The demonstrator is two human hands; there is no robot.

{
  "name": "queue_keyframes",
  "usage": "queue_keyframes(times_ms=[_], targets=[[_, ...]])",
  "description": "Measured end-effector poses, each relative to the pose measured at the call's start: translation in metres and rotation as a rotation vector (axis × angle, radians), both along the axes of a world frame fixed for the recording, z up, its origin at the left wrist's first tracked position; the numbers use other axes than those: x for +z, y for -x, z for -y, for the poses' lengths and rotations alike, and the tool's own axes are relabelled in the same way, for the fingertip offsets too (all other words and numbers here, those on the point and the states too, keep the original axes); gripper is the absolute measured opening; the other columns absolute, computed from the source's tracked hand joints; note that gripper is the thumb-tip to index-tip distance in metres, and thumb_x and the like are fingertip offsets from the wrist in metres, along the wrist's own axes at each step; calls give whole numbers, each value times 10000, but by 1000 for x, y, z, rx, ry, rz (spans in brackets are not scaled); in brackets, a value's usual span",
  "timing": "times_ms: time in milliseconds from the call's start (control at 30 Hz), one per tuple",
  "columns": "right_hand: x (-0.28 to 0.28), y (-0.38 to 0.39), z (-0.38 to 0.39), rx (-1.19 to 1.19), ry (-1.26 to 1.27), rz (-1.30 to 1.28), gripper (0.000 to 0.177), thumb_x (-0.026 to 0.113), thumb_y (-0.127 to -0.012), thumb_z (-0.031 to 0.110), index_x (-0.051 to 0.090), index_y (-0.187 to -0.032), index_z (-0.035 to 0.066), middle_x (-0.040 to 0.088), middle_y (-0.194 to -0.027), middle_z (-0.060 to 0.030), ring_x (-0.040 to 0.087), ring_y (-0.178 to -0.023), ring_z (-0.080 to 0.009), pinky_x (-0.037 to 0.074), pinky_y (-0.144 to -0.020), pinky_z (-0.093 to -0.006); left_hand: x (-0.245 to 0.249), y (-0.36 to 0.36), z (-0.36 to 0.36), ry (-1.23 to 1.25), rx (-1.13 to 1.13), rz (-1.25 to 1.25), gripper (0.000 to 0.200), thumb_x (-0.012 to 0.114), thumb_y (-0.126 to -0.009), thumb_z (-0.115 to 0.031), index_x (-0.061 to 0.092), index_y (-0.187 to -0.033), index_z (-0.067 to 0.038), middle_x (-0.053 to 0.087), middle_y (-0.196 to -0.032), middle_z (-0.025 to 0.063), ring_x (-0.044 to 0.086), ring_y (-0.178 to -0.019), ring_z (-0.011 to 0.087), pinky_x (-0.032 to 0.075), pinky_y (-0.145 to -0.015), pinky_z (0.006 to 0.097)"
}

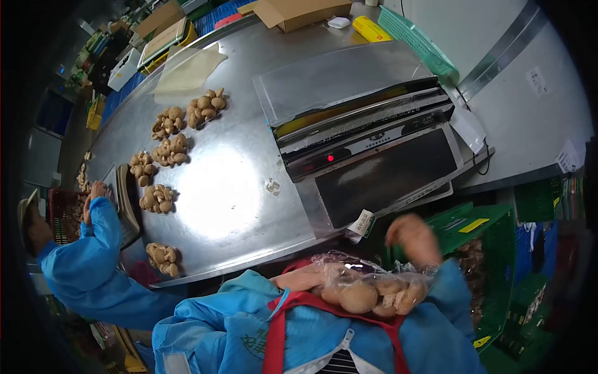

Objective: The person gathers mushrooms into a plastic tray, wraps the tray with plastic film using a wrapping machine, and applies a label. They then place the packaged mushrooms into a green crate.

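Observation:
A cluster of brown mushrooms (367, 294) in clear plastic film is held close against my chest. My left hand (304, 278) supports its left side, the fingers partly hidden behind the pack. Crinkled film stretches along the top of the mushrooms toward my right wrist. My right hand (416, 240) is raised just above the pack's right end, smeared by motion, so its fingers cannot be read. In front of me stands a film-wrapping machine (386, 177) with a red light on and a dark plate. A white printed label (362, 223) hangs at its front edge.
Several mushroom clusters (171, 151) lie on the metal table (249, 206). At left, a co-worker in a blue sleeve (93, 249) works beside a scale-like device (128, 206). A green crate (498, 268) stands at right. Behind the machine are a yellow roll (372, 29) and a green basket (417, 43).

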State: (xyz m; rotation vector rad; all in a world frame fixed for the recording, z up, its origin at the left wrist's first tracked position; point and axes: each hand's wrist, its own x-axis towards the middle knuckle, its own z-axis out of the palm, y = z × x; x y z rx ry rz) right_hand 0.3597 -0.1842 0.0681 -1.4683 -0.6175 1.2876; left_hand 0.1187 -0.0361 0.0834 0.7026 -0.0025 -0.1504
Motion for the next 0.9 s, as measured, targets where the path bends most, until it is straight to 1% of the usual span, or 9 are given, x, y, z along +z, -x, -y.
queue_keyframes(times_ms=[100, 200, 267, 433, 467, 633, 733, 800, 900], targets=[[124, 31, -58, -227, -248, -101, 423, 579, -883, 177, 446, -1241, -3, 606, -996, -97, 556, -927, -134, 454, -811, -336, -11, 5, -2, -87, -86, 6, 420, 486, -935, -206, 394, -1295, -12, 495, -1253, 151, 442, -1210, 227, 332, -1036, 366], [134, 71, -74, 976, -371, 394, 627, 587, -871, 260, 296, -1357, -8, 555, -1105, -201, 521, -1061, -303, 434, -855, -404, -21, 14, -2, -172, -169, -7, 428, 472, -939, -209, 383, -1304, -4, 479, -1274, 151, 431, -1219, 227, 317, -1045, 363], [128, 58, -54, 909, -255, 306, 710, 651, -820, 328, 309, -1354, 9, 546, -1118, -230, 528, -1059, -357, 437, -862, -399, -28, 23, -6, -240, -219, -44, 433, 463, -942, -211, 376, -1310, 0, 468, -1287, 151, 424, -1225, 228, 307, -1050, 360], [120, 44, 26, 601, 138, 226, 724, 760, -707, 346, 415, -1247, 8, 590, -1045, -192, 597, -991, -296, 467, -833, -373, -21, 25, -20, -250, -142, -181, 467, 439, -947, -243, 353, -1328, 12, 445, -1314, 152, 411, -1236, 232, 285, -1060, 357], [112, 50, 35, 474, 42, 252, 670, 758, -717, 296, 442, -1223, -8, 624, -939, -125, 635, -845, -214, 489, -741, -313, -13, 18, -17, -218, -102, -198, 480, 434, -947, -257, 347, -1333, 14, 441, -1317, 152, 410, -1237, 234, 281, -1061, 357], [69, 49, 78, -174, -14, -363, 474, 667, -711, 81, 531, -1154, -20, 589, -814, -8, 526, -671, -27, 418, -581, -182, 13, -25, -6, -275, -203, -129, 548, 409, -948, -328, 317, -1357, 24, 423, -1334, 153, 404, -1241, 241, 265, -1065, 358], [58, 41, 103, -562, -165, -262, 378, 632, -783, 143, 553, -1129, 13, 603, -857, -15, 563, -724, -64, 451, -634, -208, 22, -63, 12, -385, -384, -6, 591, 393, -948, -371, 299, -1371, 31, 412, -1344, 154, 401, -1244, 246, 255, -1067, 358], [25, 23, 137, -825, -564, -546, 385, 533, -863, 180, 506, -1224, 47, 598, -1036, -52, 591, -919, -155, 484, -777, -285, 38, -104, 50, -332, -281, 49, 626, 383, -953, -397, 258, -1400, 23, 382, -1378, 155, 386, -1264, 248, 259, -1066, 351], [38, -15, 197, -997, -554, -399, 415, 479, -924, 221, 418, -1294, 43, 537, -1205, -107, 538, -1100, -238, 434, -939, -395, 46, -138, 71, -372, -267, 140, 563, 420, -962, -319, 276, -1401, 3, 402, -1373, 150, 380, -1275, 231, 291, -1053, 336]])
